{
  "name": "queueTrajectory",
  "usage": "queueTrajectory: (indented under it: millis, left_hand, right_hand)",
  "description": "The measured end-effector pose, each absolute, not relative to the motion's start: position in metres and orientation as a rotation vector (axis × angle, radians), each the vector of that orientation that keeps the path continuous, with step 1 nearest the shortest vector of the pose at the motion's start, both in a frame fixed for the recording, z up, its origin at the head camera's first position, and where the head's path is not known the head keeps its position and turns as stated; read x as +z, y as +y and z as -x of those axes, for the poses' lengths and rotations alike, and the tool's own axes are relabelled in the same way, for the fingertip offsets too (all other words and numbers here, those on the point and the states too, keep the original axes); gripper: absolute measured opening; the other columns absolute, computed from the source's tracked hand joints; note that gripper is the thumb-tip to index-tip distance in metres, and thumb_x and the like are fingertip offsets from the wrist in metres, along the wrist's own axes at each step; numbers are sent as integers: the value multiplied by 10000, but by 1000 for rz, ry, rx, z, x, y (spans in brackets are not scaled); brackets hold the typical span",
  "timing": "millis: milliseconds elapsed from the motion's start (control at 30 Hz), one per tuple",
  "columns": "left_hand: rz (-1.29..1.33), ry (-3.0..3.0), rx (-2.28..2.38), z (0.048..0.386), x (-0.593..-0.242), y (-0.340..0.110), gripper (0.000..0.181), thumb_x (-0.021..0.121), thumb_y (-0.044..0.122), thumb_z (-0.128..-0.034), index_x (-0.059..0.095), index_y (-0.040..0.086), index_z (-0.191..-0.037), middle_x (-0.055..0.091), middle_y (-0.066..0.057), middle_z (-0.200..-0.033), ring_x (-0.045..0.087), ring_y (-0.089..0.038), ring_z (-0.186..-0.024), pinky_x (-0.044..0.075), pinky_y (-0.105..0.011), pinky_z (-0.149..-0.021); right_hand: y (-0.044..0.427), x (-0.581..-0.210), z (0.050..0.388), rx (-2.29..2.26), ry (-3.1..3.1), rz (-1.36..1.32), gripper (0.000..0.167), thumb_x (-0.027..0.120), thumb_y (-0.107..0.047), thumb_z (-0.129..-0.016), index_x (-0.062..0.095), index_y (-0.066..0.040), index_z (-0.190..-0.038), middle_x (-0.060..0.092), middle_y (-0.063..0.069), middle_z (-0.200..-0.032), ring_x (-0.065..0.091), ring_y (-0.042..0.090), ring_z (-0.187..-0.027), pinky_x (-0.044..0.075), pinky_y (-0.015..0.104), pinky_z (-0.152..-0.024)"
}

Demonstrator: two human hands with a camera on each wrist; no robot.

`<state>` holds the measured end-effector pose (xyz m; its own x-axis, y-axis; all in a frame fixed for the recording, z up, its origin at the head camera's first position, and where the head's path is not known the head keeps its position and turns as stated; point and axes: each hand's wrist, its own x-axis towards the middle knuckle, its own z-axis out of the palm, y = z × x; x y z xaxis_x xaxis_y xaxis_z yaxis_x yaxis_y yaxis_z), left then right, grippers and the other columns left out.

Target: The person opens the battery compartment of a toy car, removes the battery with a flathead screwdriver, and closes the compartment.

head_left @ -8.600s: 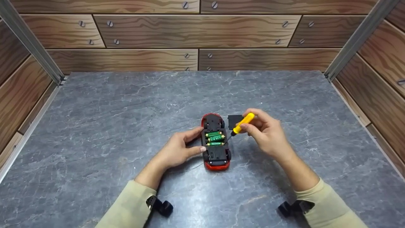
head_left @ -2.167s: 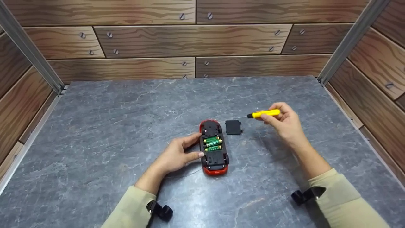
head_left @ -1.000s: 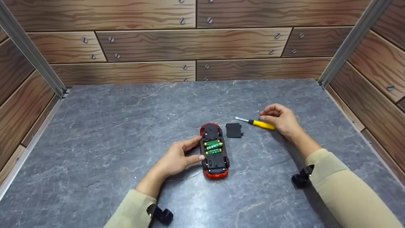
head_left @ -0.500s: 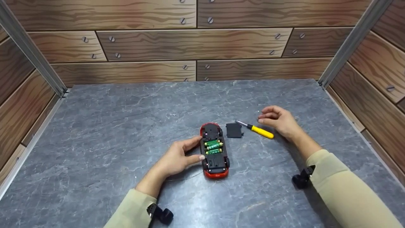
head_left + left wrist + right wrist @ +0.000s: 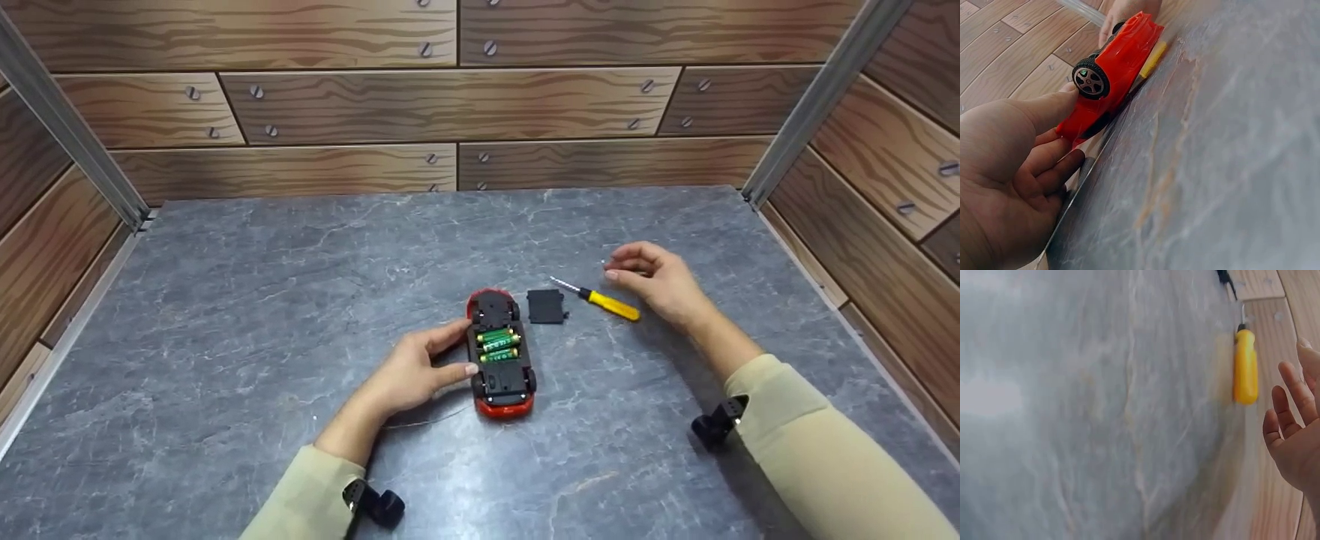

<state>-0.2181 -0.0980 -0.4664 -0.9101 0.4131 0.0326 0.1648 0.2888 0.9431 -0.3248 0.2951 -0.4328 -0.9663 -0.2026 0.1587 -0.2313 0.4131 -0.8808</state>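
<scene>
A red toy car lies upside down on the table, its battery bay uncovered and three green batteries inside. My left hand holds the car's left side; in the left wrist view its thumb lies by a wheel. Right of the car is the flat black battery cover. A yellow-handled screwdriver rests beyond it, its tip toward the cover. Just right of the screwdriver, my right hand hovers with loosely bent fingers and nothing visible in them.
The grey marbled tabletop reaches back to a wood-patterned wall. Metal posts stand at both far corners. A tiny light speck, too small to identify, lies by the right fingertips, and another speck lies left of the left forearm.
Earlier the right hand held the screwdriver at the batteries, then carried it rightward. Since then it has let go, and the screwdriver has turned a little on the table. The left hand has stayed put.
</scene>
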Motion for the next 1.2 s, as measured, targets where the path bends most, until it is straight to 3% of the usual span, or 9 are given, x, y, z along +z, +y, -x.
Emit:
queueTrajectory:
  millis: [200,500,667,800,833,1000,1200]
  left_hand:
    - [-566,2342,1672,218,-463,-97,729,819,189,-950,479,11,-1570,483,-143,-1603,448,-263,-1494,303,-417,-1259]
    - [-534,2439,1553,215,-449,-102,739,800,285,-966,470,81,-1594,517,-140,-1580,479,-298,-1472,328,-468,-1247]
    - [-563,2587,1393,206,-429,-105,733,767,405,-984,473,160,-1609,520,-113,-1583,585,-350,-1362,360,-533,-1221]
    - [-772,2735,1164,195,-418,-106,739,734,447,-1001,467,124,-1609,492,-87,-1608,561,-305,-1394,291,-506,-1262]
    - [-825,2760,1106,192,-416,-107,743,728,451,-1003,465,108,-1607,482,-86,-1617,475,-281,-1475,265,-490,-1273]
    - [-1002,2818,871,181,-413,-107,760,694,496,-1011,471,64,-1595,441,-122,-1645,385,-355,-1530,197,-530,-1288]
    - [-1178,2861,621,174,-415,-109,764,643,559,-1022,494,60,-1582,456,-119,-1637,378,-412,-1524,217,-577,-1277]
  right_hand:
    - [275,-418,309,1477,-2660,-550,335,750,-136,-1009,667,24,-1292,752,152,-1229,686,139,-1091,532,237,-908]
    - [241,-410,287,1226,-2704,-847,387,778,-186,-988,690,-70,-1347,731,46,-1324,651,330,-1246,510,539,-1042]
    - [229,-408,277,1069,-2734,-941,462,778,-231,-990,668,-120,-1425,682,54,-1421,613,323,-1330,459,547,-1139]
    - [220,-411,272,908,-2705,-1095,510,759,-227,-997,627,-100,-1473,628,104,-1490,574,346,-1381,423,557,-1176]
    - [218,-412,271,872,-2696,-1132,518,753,-221,-998,617,-95,-1481,616,115,-1503,563,354,-1392,414,570,-1181]
    - [213,-416,268,739,-2700,-1229,549,719,-222,-1009,575,-118,-1529,558,139,-1558,518,372,-1433,373,613,-1194]
    - [210,-418,266,630,-2761,-1260,555,681,-236,-1037,541,-140,-1566,495,108,-1620,464,354,-1481,366,635,-1180]
